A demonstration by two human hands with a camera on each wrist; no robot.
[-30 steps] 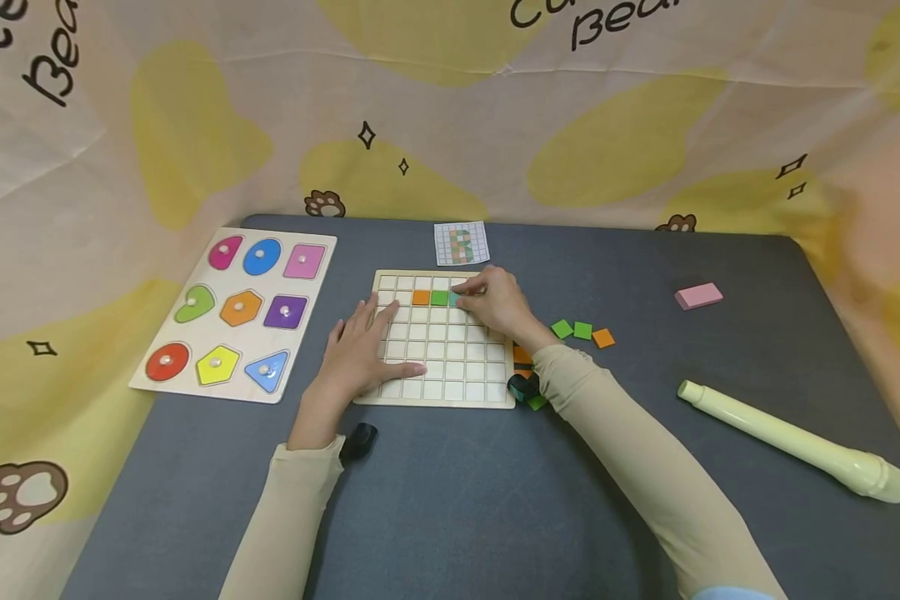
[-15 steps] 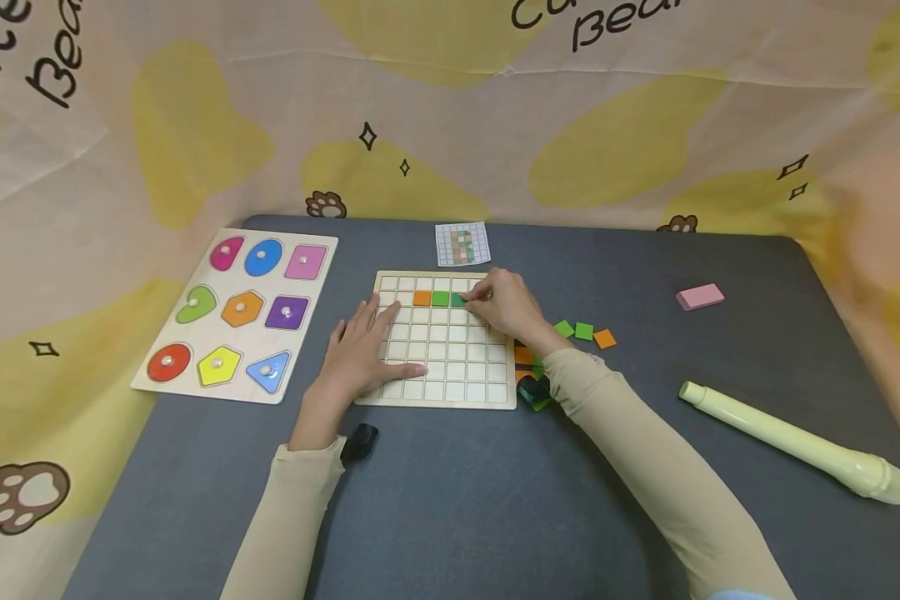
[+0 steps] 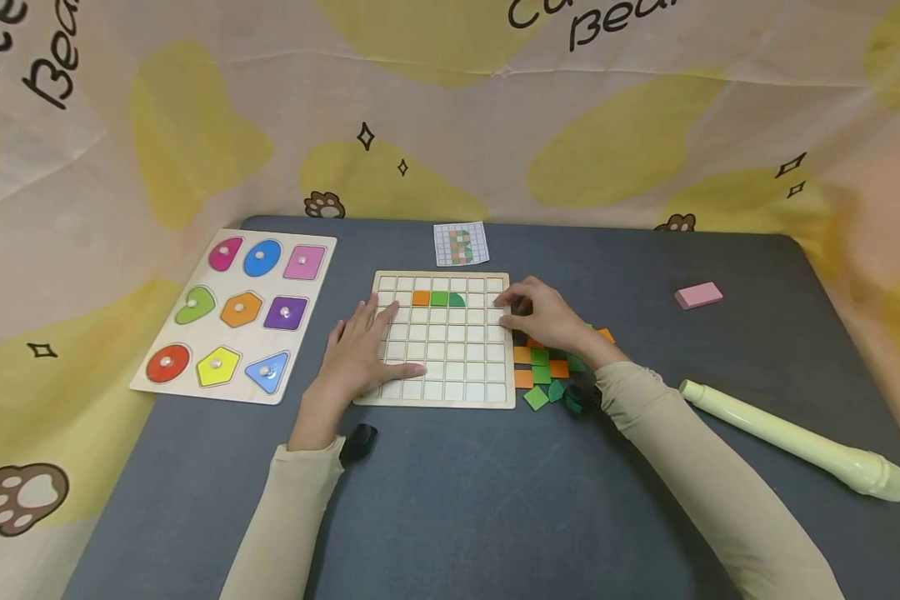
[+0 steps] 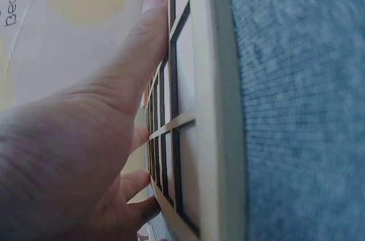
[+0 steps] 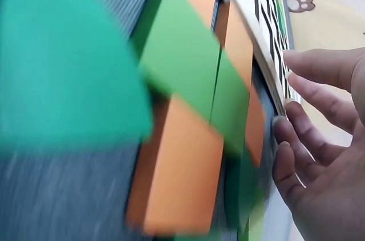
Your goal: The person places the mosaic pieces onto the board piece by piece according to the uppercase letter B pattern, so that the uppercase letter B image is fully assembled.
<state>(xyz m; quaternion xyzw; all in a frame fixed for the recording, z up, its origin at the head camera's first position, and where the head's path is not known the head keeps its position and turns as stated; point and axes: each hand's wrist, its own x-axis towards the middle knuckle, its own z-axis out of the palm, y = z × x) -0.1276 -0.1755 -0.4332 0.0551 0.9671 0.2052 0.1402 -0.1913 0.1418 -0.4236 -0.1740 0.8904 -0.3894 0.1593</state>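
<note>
Behind a dark grey tabletop (image 3: 420,508) hung a pale cloth backdrop (image 3: 487,142) with yellow blotches and brown paw prints. Flat on the table lay a square, pale wooden grid board (image 3: 456,371); in its second row from the far edge sat an orange square tile (image 3: 421,298), a green square tile (image 3: 438,299) and a teal quarter-round tile (image 3: 457,301), side by side. Just off its right edge clustered loose orange, green and teal tiles (image 3: 541,374).

The left hand (image 3: 354,350) rested with spread fingers on the board's left side. The right hand (image 3: 543,315) curved loosely at the right edge, thumb and forefinger apart, nothing visible between them; whether it touched the board could not be told.

By their look, the tiles were light, stiff, smooth and hardly fragile, best pinched by opposite side edges. The board seemed light and rigid too, likely to slide unless steadied at its frame.

"Bear" was readable in black on the backdrop, neighbouring letters cut off; no brand or label was legible.
</note>
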